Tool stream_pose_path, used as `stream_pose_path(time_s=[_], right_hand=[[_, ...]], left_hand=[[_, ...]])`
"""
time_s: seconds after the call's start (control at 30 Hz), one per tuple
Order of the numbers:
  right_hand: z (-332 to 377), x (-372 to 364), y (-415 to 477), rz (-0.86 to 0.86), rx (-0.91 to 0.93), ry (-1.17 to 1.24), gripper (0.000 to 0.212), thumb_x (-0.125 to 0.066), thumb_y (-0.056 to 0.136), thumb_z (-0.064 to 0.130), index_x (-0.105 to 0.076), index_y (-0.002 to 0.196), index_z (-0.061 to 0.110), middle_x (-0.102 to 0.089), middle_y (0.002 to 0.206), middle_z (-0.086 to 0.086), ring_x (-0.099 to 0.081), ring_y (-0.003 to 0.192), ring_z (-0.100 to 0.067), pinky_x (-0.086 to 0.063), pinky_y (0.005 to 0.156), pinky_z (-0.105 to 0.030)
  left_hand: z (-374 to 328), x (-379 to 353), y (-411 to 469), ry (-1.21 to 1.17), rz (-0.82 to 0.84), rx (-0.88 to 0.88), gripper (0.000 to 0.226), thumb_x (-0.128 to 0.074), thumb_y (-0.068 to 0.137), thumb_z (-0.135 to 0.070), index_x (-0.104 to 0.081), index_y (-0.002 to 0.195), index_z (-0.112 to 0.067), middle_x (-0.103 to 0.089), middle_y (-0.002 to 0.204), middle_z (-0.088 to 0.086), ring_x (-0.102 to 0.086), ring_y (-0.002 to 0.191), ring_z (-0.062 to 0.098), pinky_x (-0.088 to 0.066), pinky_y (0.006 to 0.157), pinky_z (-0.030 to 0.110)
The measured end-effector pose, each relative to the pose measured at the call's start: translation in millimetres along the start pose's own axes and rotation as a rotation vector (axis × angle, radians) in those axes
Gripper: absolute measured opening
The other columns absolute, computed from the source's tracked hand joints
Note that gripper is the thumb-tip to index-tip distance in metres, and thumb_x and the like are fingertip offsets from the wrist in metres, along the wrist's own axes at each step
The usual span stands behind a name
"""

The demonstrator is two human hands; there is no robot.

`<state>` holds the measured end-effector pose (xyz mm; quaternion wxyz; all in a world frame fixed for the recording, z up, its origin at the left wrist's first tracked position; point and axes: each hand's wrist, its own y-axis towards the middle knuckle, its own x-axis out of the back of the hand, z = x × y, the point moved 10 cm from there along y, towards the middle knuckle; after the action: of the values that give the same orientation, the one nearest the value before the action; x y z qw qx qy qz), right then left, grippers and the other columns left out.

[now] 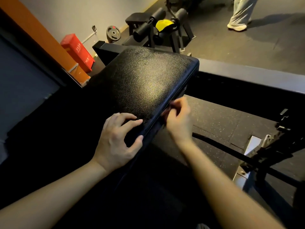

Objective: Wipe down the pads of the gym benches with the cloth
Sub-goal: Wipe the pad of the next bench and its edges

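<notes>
A black textured bench pad [142,80] runs from the lower middle up to the centre of the view. My left hand [115,142] rests on its near part, arched fingertips pressing the top and the thumb against the right edge. My right hand [178,119] is at the pad's right side edge, fingers curled and blurred. Whether it pinches anything there is hidden. A yellow cloth [165,24] lies on a roller-pad machine [148,28] far back, away from both hands.
A dark steel frame beam [247,75] crosses behind the pad to the right. Bench legs and brackets [264,154] stand on the rubber floor at right. A red box [77,50] and a weight plate [113,33] sit by the wall. A person's legs [241,14] are at the top right.
</notes>
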<state>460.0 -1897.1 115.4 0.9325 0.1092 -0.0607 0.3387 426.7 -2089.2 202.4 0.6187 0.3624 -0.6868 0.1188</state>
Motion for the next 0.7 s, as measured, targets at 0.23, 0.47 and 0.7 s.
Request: stream_pose_path(time_s=[0.23,0.47,0.7], right_hand=[[-12,17,49,-0.078,-0.066,-0.086,0.021,-0.048,0.087,-0.001,-0.058,0.101,0.011,-0.067,0.09,-0.004,-0.065,0.087,-0.027,-0.053,0.08,-0.041],[-6,6,40,0.059,0.036,-0.063,0.023,-0.049,0.082,0.003,-0.056,0.094,0.022,-0.07,0.087,0.0,-0.067,0.083,-0.024,-0.053,0.078,-0.035],[-7,11,28,-0.079,-0.073,-0.004,0.025,-0.049,0.084,-0.005,-0.057,0.1,0.012,-0.062,0.083,0.008,-0.059,0.082,-0.016,-0.05,0.079,-0.039]], left_hand=[[5,-3,-1,-0.007,-0.007,0.002,0.042,-0.065,0.082,-0.037,-0.075,0.116,-0.013,-0.064,0.123,0.005,-0.06,0.113,0.03,-0.042,0.104,0.055],[7,-5,0,-0.016,0.001,-0.004,0.043,-0.064,0.084,-0.04,-0.075,0.117,-0.015,-0.063,0.124,0.002,-0.058,0.116,0.025,-0.04,0.107,0.054],[5,-2,0,-0.022,0.005,0.005,0.043,-0.064,0.083,-0.04,-0.074,0.117,-0.015,-0.063,0.123,0.002,-0.058,0.116,0.025,-0.041,0.106,0.053]])
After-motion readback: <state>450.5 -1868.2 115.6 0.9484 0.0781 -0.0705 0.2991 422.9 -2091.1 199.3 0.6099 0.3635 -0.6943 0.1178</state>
